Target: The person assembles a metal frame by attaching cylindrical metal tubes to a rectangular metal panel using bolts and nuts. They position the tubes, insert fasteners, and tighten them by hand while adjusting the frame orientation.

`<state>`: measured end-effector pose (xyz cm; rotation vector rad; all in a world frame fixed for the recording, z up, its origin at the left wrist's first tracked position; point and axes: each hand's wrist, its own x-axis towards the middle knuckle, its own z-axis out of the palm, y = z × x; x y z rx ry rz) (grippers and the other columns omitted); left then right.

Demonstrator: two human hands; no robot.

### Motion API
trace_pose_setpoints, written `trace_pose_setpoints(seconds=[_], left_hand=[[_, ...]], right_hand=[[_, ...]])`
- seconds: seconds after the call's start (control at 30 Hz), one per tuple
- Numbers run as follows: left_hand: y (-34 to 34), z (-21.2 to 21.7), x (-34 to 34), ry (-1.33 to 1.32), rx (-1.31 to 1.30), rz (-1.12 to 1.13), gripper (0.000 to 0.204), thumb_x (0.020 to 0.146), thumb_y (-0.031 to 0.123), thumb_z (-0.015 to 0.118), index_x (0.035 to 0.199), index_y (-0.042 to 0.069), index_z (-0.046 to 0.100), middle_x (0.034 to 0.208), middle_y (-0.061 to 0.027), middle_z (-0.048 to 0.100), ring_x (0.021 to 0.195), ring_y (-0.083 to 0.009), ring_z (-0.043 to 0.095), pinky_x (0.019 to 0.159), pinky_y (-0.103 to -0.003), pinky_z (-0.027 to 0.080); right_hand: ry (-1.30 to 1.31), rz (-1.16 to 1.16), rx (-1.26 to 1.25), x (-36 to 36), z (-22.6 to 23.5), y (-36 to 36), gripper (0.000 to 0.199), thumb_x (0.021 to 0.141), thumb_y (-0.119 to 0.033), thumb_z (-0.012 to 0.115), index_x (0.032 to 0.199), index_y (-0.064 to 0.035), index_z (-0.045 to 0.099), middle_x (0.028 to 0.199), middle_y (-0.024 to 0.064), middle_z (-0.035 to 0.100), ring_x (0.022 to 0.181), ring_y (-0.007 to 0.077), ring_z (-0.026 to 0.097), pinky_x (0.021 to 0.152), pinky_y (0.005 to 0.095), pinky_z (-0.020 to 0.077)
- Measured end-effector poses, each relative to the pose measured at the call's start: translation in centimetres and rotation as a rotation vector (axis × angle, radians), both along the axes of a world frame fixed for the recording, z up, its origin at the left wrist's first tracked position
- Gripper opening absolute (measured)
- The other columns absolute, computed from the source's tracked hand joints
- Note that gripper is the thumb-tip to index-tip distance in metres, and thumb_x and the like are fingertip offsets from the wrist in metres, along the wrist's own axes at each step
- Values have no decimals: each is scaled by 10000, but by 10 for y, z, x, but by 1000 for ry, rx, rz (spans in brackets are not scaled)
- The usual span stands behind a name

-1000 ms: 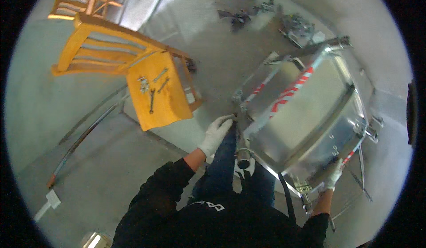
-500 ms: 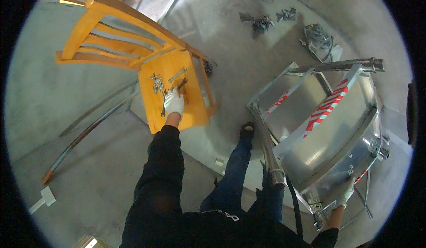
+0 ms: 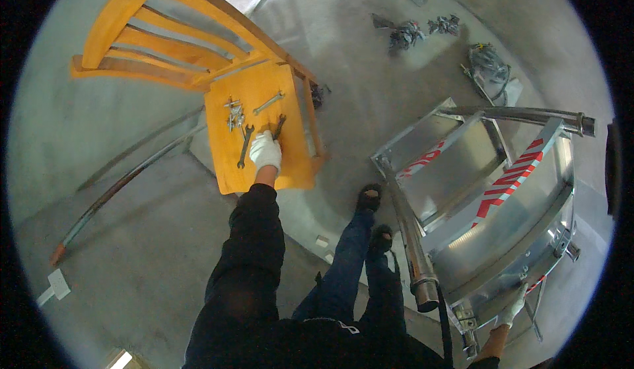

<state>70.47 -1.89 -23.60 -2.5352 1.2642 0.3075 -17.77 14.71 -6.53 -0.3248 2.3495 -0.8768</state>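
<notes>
Nearest, low at the frame's edge, the gloved right hand (image 3: pixel 514 311) rests on the lower corner of a large metal frame (image 3: pixel 502 217), apparently gripping its edge, though how tightly the fingers close cannot be told from here. The frame is bright sheet steel with round polished tubes and red-and-white striped bands: stiff, smooth, probably heavy and awkward, best held by its tubes or corner brackets rather than the thin sheet edges. Farther out, the gloved left hand (image 3: pixel 266 151) lies flat on the seat of an orange wooden chair (image 3: pixel 290 167), fingers spread over the seat and touching a dark wrench (image 3: pixel 279 126), not yet closed on it. A second open-ended wrench (image 3: pixel 245 146) lies just beside the hand, with a lighter spanner (image 3: pixel 268 103) and small bits (image 3: pixel 234 114) beyond. These are slim, rigid and hard, somewhat slippery in a glove; the shank is the place to pinch.
</notes>
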Motion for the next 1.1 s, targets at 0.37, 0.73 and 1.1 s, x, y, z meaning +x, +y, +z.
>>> trace_pose_setpoints(seconds=[0.37, 0.73, 1.1], left_hand=[[33, 13, 30, -30, -181, 285, 379, 856, 359, 621, 1160, 134, 587, 1114, -139, 599, 1045, -334, 580, 860, -460, 486], [37, 3, 55, 0, -80, 395, 507, 897, 363, 594, 1346, 151, 495, 1246, -138, 572, 1137, -338, 544, 921, -451, 476], [26, -18, 111, 117, -208, 524, 347, 841, 299, 660, 1046, 19, 643, 1024, -206, 676, 969, -372, 642, 803, -470, 497]], right_hand=[[-59, -3, 34, 7, 7, -1, 606, 927, -475, 591, 1273, 23, 571, 1187, 66, 602, 1009, 210, 562, 870, 338, 463], [131, -36, 79, 10, 0, -4, 430, 905, -506, 620, 974, -82, 629, 807, -35, 529, 683, 109, 483, 607, 264, 398], [88, 57, 125, 20, 17, -4, 547, 945, -429, 584, 1309, -23, 537, 1101, 54, 590, 935, 187, 542, 795, 352, 477]])
